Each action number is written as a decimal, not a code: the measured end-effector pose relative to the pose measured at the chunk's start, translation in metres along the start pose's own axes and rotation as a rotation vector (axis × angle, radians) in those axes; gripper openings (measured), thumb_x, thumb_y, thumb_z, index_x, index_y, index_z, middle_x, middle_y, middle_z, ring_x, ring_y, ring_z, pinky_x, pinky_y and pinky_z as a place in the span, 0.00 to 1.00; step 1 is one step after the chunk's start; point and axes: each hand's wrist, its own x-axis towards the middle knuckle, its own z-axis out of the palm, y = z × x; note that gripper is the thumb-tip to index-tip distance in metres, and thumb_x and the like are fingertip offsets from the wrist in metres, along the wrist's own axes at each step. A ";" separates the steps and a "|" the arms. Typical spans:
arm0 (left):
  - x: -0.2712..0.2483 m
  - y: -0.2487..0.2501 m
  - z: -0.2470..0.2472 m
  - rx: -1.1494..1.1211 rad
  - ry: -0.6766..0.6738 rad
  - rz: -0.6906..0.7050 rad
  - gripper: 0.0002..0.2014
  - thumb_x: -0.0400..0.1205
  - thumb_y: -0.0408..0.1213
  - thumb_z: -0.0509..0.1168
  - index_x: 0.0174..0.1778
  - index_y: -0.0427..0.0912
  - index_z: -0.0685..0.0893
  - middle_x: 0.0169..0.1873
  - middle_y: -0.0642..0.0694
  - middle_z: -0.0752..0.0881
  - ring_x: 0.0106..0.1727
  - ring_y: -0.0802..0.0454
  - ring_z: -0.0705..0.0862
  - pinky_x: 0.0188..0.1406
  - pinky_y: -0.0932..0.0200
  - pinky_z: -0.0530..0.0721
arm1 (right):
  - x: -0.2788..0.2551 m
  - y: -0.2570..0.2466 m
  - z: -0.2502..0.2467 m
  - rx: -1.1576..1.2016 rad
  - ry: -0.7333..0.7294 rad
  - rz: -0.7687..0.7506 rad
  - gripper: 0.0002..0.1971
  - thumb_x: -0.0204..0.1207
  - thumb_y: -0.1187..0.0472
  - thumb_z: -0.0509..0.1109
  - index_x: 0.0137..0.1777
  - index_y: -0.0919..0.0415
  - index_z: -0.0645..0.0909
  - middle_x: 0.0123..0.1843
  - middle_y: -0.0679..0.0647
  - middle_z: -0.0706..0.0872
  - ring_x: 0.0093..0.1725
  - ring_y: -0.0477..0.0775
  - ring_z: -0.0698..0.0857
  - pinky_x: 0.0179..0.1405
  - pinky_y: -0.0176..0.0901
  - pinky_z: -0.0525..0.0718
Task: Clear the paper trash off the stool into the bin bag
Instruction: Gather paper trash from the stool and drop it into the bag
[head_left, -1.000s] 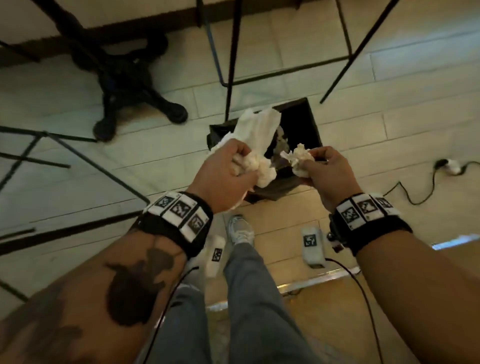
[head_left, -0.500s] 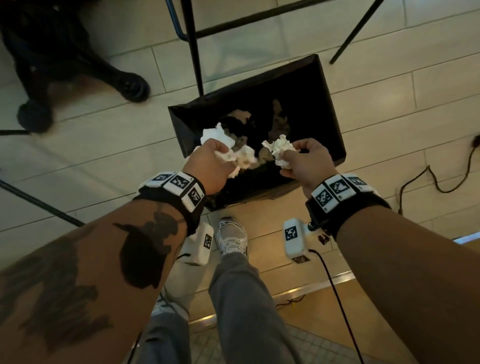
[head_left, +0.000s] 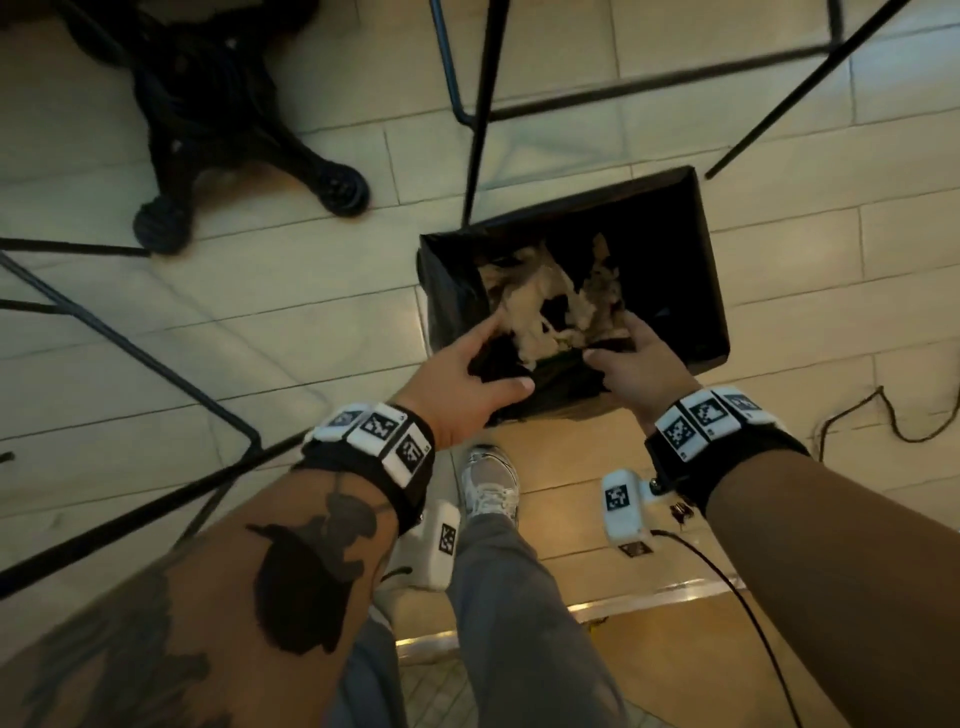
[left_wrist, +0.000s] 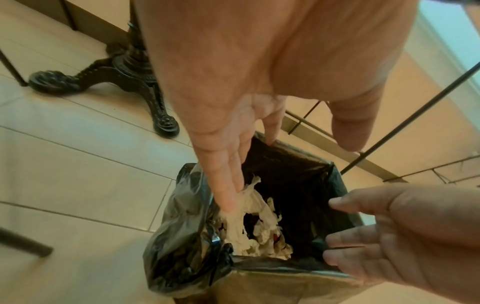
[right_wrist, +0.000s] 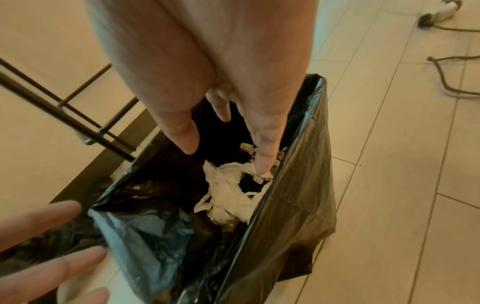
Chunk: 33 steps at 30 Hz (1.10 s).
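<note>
Item: paper trash (head_left: 540, 317), crumpled off-white tissue, several wads tangled together. Location: inside the bin bag (head_left: 691, 270), lying loosely against the near wall, below the rim. The wrist views show torn, twisted edges and dark scraps mixed in beneath.

Item: bin bag, black glossy film lining a square bin on the tiled floor, mouth wide, rim folded over the edges.

Item: left hand (head_left: 467, 374), fingers straight and spread over the near-left of the bag mouth, holding nothing; one fingertip seems to brush a wad in the left wrist view.

Item: right hand (head_left: 631, 364), likewise spread and empty, over the near-right of the mouth.

Step in hand, as I judge it: release over the bag. To do it well I would keep both palms above the opening until nothing clings, lift straight up clear of the film, then check that no paper sits on the rim.

The stool is not in sight, so I cannot tell what remains there.
</note>
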 end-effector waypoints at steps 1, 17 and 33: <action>-0.017 0.000 -0.002 -0.025 0.010 -0.004 0.41 0.82 0.48 0.75 0.89 0.61 0.62 0.75 0.53 0.79 0.63 0.66 0.82 0.57 0.77 0.79 | -0.003 0.003 0.000 -0.037 0.006 -0.018 0.41 0.61 0.41 0.78 0.77 0.35 0.70 0.71 0.56 0.85 0.65 0.65 0.87 0.65 0.65 0.86; -0.450 -0.014 -0.093 -0.002 0.240 0.354 0.19 0.85 0.53 0.70 0.72 0.59 0.81 0.60 0.61 0.86 0.59 0.63 0.86 0.59 0.61 0.87 | -0.361 -0.155 0.068 -0.588 -0.388 -0.440 0.05 0.82 0.63 0.72 0.55 0.56 0.86 0.33 0.55 0.92 0.34 0.52 0.90 0.34 0.45 0.86; -0.622 -0.149 -0.184 -0.195 1.519 0.389 0.11 0.83 0.48 0.72 0.60 0.59 0.82 0.55 0.62 0.82 0.57 0.58 0.84 0.52 0.65 0.85 | -0.606 -0.287 0.217 -0.815 -0.368 -1.232 0.20 0.75 0.45 0.71 0.67 0.38 0.75 0.58 0.45 0.82 0.51 0.44 0.84 0.44 0.43 0.84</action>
